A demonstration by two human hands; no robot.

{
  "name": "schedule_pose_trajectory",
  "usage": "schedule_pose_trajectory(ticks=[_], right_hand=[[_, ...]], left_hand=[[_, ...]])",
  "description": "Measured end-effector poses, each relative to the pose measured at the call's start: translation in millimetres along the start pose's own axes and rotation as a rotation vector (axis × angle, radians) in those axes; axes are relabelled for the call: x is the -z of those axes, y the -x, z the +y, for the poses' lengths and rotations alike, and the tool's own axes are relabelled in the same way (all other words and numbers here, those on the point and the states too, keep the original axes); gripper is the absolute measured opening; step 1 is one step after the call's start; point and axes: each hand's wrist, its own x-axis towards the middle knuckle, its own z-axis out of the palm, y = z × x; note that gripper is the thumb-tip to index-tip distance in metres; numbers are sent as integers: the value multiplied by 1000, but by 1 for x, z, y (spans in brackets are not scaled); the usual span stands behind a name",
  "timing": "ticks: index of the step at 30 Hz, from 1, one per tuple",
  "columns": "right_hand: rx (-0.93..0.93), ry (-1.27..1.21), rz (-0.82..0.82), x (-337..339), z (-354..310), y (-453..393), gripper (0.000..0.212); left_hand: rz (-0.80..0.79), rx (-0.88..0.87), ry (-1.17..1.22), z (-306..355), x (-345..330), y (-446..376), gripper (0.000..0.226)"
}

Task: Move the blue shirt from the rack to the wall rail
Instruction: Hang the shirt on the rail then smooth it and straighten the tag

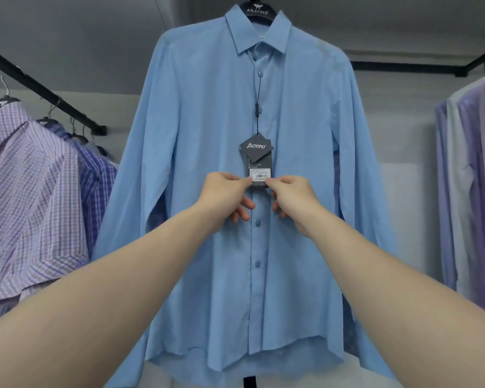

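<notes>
A light blue long-sleeved shirt hangs straight in front of me on a black hanger, buttoned, filling the middle of the view. A dark price tag dangles on a black cord from a button. My left hand pinches the tag's lower left corner with thumb and forefinger. My right hand pinches its lower right corner the same way. Both forearms reach up from the bottom corners. What the hanger hooks onto is out of view above.
A black rail runs along the left wall with checked purple shirts on hangers. Another black rail crosses the back wall to the right, where pale lilac and white shirts hang. A dark post shows below the shirt's hem.
</notes>
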Motion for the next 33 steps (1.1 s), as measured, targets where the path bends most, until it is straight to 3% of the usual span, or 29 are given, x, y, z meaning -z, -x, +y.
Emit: schedule_pose_trajectory(ticks=[19, 33], right_hand=[[37, 61, -83, -6, 10, 2, 32], [29, 41, -94, 6, 5, 8, 25]], left_hand=[[65, 28, 25, -18, -2, -8, 12], [43, 5, 32, -15, -7, 6, 11]])
